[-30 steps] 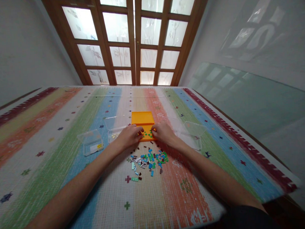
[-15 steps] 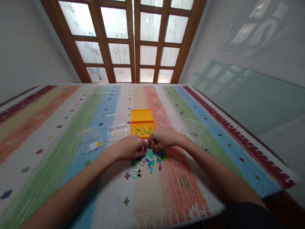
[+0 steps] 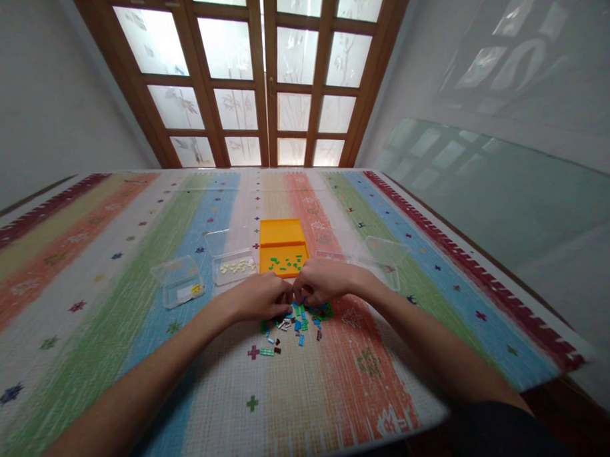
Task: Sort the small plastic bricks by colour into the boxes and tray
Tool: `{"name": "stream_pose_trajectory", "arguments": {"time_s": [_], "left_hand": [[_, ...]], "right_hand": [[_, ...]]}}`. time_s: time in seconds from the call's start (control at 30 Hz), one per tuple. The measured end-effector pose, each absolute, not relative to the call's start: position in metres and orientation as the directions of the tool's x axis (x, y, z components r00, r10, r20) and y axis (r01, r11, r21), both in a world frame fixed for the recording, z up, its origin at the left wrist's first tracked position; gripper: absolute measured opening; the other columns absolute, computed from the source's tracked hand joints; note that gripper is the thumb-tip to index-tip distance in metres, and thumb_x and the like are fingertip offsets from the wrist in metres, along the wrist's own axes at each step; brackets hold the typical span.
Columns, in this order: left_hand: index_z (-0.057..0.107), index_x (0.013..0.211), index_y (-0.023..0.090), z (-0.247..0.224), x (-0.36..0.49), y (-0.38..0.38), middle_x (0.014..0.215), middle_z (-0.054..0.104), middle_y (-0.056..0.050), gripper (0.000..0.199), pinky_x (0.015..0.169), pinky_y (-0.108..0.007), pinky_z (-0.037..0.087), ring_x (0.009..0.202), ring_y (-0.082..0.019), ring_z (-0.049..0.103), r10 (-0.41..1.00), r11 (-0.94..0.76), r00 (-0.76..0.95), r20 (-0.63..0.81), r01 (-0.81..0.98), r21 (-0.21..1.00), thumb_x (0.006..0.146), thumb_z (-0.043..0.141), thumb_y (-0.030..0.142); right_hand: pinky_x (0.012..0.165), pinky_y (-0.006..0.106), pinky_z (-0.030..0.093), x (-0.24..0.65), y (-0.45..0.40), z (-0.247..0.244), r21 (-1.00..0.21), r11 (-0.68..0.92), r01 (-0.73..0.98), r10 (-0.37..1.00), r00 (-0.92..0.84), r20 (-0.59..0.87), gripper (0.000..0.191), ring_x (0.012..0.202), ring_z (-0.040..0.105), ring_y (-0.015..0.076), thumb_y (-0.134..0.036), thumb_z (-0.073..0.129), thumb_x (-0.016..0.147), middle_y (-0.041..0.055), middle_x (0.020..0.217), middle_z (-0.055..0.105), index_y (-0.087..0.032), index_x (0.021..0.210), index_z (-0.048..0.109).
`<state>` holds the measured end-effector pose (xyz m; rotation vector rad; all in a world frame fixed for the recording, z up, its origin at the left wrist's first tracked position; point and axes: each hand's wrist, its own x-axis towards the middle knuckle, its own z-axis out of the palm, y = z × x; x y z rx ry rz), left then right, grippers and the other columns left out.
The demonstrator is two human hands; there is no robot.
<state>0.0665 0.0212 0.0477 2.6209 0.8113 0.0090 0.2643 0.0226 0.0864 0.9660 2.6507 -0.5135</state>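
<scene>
A loose pile of small building bricks (image 3: 300,325) in blue, green, white and dark brown lies on the striped cloth. My left hand (image 3: 267,296) is at the pile's far left edge, fingers curled and pinched. Right beside it, my right hand (image 3: 323,281) bends down over the far side of the pile, its fingers bunched together. The fingertips of both hands almost meet; whatever they hold is hidden or too small to name. Just beyond the hands stands an open orange-yellow box (image 3: 282,232) with several green bricks (image 3: 286,262) in its near half.
Left of the orange-yellow box is an open clear box (image 3: 231,279) of cream bricks (image 3: 237,265). Farther left, another clear box (image 3: 175,300) holds a few yellow bricks (image 3: 196,289). Open clear boxes (image 3: 386,252) stand to the right, partly behind my right forearm. Wooden doors (image 3: 267,90) rise beyond the table.
My right hand has dipped slightly, its fingers closer in to the pile. My left hand stays almost in place. The whole view has shifted a little.
</scene>
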Motion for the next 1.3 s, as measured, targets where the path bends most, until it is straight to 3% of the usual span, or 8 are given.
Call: {"name": "stream_pose_trajectory", "arguments": {"time_s": [0.37,0.5,0.7,0.9,1.07,1.17,1.3], "left_hand": [[0.065,0.066,0.019,0.057,0.064,0.021,0.056,0.064,0.003,0.009,0.052,-0.025,0.034,0.049,-0.012,0.053,0.592,-0.688,0.8,-0.098,0.565,0.456,0.074,0.062,0.016],[0.07,0.076,0.018,0.064,0.058,0.026,0.06,0.069,0.002,0.009,0.054,-0.023,0.038,0.052,-0.011,0.057,0.626,-0.67,0.778,-0.056,0.573,0.472,0.076,0.062,0.016],[0.069,0.079,0.019,0.063,0.047,0.04,0.06,0.066,0.003,0.008,0.059,-0.023,0.043,0.053,-0.011,0.057,0.699,-0.68,0.701,0.141,0.591,0.434,0.079,0.061,0.017],[0.069,0.089,0.018,0.052,0.042,0.05,0.069,0.07,0.0,0.015,0.066,-0.027,0.048,0.06,-0.014,0.062,0.754,-0.644,0.626,0.199,0.645,0.41,0.079,0.06,0.012],[0.071,0.088,0.017,0.046,0.041,0.056,0.072,0.072,-0.001,0.013,0.068,-0.027,0.05,0.063,-0.015,0.063,0.759,-0.642,0.615,0.216,0.649,0.408,0.084,0.059,0.015],[0.072,0.092,0.018,0.041,0.043,0.058,0.08,0.074,-0.003,0.016,0.073,-0.029,0.052,0.07,-0.016,0.066,0.749,-0.654,0.621,0.232,0.639,0.405,0.087,0.057,0.014],[0.073,0.092,0.018,0.031,0.048,0.058,0.093,0.074,-0.008,0.019,0.079,-0.032,0.054,0.083,-0.019,0.068,0.731,-0.676,0.637,0.247,0.623,0.395,0.09,0.056,0.01]], "right_hand": [[0.061,0.027,0.032,0.26,0.019,0.08,-0.237,0.714,0.658,0.557,-0.74,-0.376,0.022,0.068,0.059,0.0136,-0.016,0.076,0.08,0.0007,0.086,0.078,-0.022,0.1,0.082],[0.061,0.028,0.033,0.259,0.017,0.08,-0.235,0.715,0.659,0.555,-0.739,-0.382,0.02,0.069,0.06,0.0149,-0.02,0.078,0.079,0.0015,0.084,0.077,-0.022,0.099,0.082],[0.06,0.028,0.033,0.258,0.015,0.079,-0.204,0.715,0.668,0.56,-0.723,-0.404,0.016,0.068,0.06,0.015,-0.022,0.077,0.082,0.0024,0.083,0.077,-0.022,0.096,0.082],[0.059,0.027,0.031,0.255,0.012,0.081,-0.173,0.717,0.676,0.562,-0.706,-0.43,0.017,0.069,0.06,0.0151,-0.022,0.077,0.081,0.0032,0.085,0.077,-0.022,0.098,0.082],[0.059,0.026,0.032,0.258,0.016,0.088,-0.259,0.694,0.671,0.562,-0.731,-0.388,0.014,0.066,0.058,0.0129,-0.019,0.076,0.083,0.0019,0.084,0.076,-0.02,0.097,0.08],[0.062,0.025,0.035,0.265,0.025,0.09,-0.272,0.654,0.706,0.634,-0.708,-0.311,0.019,0.069,0.06,0.0139,-0.018,0.071,0.088,0.004,0.086,0.077,-0.018,0.104,0.079],[0.067,0.027,0.037,0.274,0.039,0.084,-0.144,0.561,0.815,0.795,-0.579,-0.18,0.022,0.079,0.064,0.018,-0.021,0.064,0.094,0.0087,0.092,0.078,-0.016,0.111,0.077]]}}
